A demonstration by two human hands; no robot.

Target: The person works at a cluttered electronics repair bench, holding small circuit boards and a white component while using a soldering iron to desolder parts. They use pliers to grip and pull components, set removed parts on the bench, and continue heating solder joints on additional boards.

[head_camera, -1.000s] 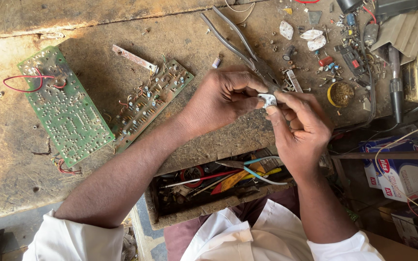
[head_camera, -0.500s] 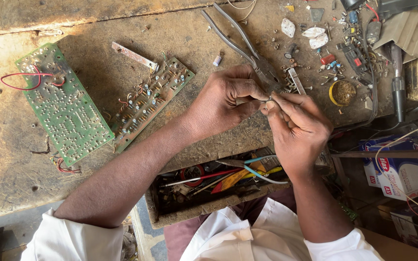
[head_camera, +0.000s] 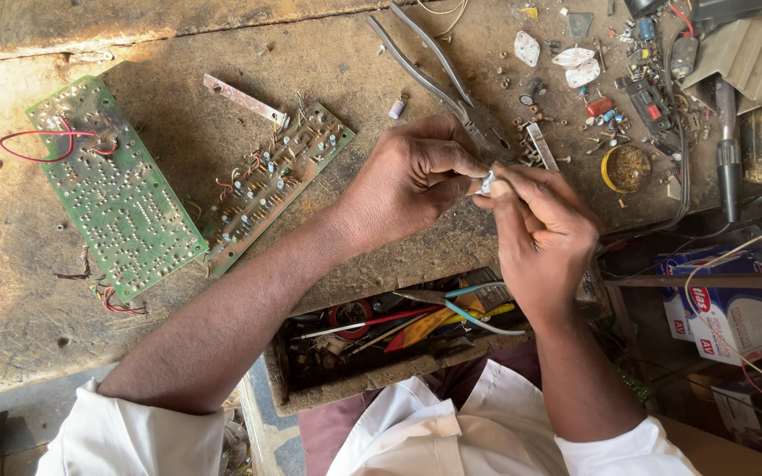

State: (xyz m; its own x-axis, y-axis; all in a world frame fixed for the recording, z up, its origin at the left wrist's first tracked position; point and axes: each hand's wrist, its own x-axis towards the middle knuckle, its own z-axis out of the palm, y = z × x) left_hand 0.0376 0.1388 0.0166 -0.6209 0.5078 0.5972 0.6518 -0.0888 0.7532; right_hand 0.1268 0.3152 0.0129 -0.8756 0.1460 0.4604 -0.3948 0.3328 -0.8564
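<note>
Together, the left hand (head_camera: 407,181) and the right hand (head_camera: 544,242) pinch a small white-grey part (head_camera: 487,183) between their fingertips, above the worn wooden workbench (head_camera: 178,53), near long grey metal pliers (head_camera: 438,75).

Small white part (head_camera: 485,183) now nearly hidden.

Bench (head_camera: 222,35): dull brown, stained and scuffed. Large circuit board (head_camera: 112,189): green, dotted with silver solder points; red wire loop (head_camera: 46,141) at its upper end. Second circuit board (head_camera: 275,185): brownish-green, speckled with small multicoloured components. Small part (head_camera: 485,183) between the fingers: whitish-silver. Round tin (head_camera: 625,167): yellow rim, brown contents. Sleeves (head_camera: 134,436): white. Drawer (head_camera: 399,330) tools: red, yellow, blue handles.
</note>
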